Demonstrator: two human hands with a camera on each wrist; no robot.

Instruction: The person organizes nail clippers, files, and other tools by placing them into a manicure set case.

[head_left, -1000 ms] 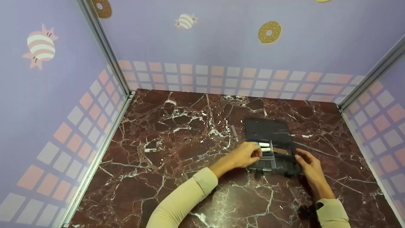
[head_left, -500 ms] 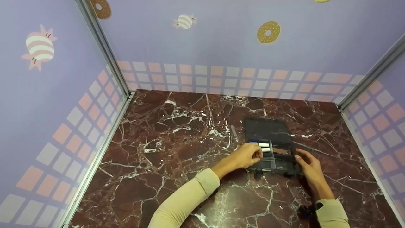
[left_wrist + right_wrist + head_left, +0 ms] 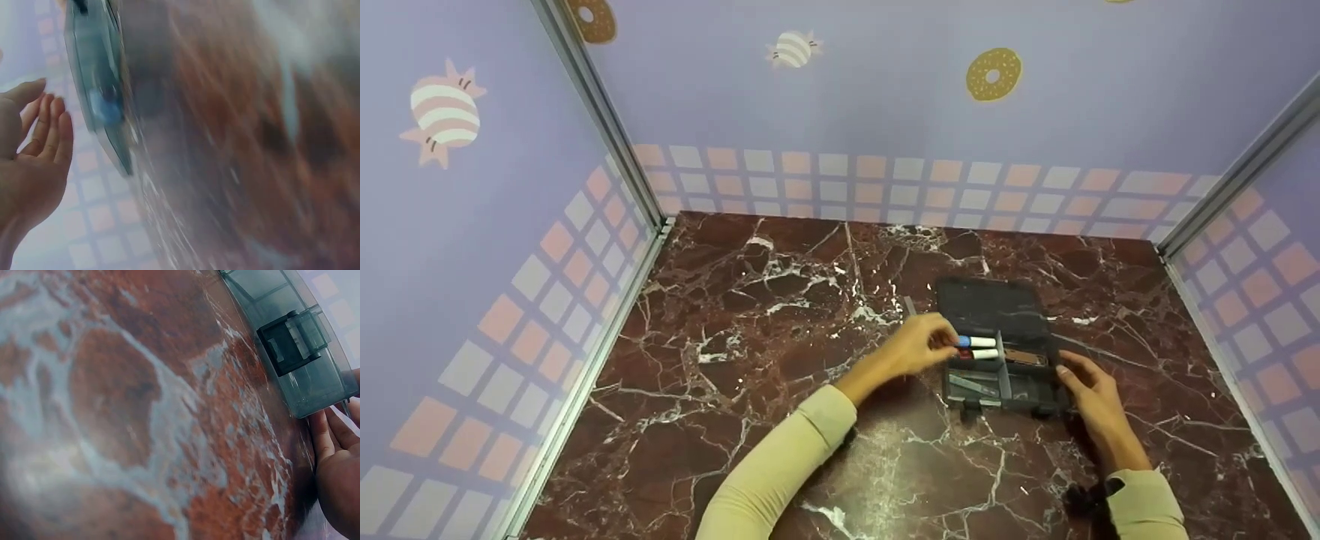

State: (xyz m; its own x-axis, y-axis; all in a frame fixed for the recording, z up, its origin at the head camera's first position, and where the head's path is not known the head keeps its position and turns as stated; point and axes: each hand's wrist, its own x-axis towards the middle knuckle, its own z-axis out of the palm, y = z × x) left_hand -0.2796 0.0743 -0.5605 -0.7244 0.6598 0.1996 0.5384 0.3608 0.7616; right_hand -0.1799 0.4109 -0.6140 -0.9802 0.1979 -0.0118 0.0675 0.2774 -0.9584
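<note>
A dark see-through plastic organizer box (image 3: 1003,391) lies on the table with its lid (image 3: 990,306) folded back. Two markers with white ends, one blue (image 3: 964,341) and one red (image 3: 963,352), lie side by side in its back left compartment. My left hand (image 3: 919,343) is just left of them; in the left wrist view its fingers are loosely bent, holding nothing, apart from the box. My right hand (image 3: 1096,394) grips the box's right side, thumb at the rim; the right wrist view shows its fingers (image 3: 322,439) at the box's corner.
A brown flat piece (image 3: 1026,357) lies in the back right compartment. In the front left compartment is a pale strip (image 3: 973,385). A narrow grey strip (image 3: 910,306) lies on the marble-patterned table (image 3: 780,330) behind my left hand. Patterned walls (image 3: 825,97) enclose the table.
My left hand has moved left and back, out from over the box, exposing the markers' coloured parts and the front left compartment. My right hand stays at the box's side.
</note>
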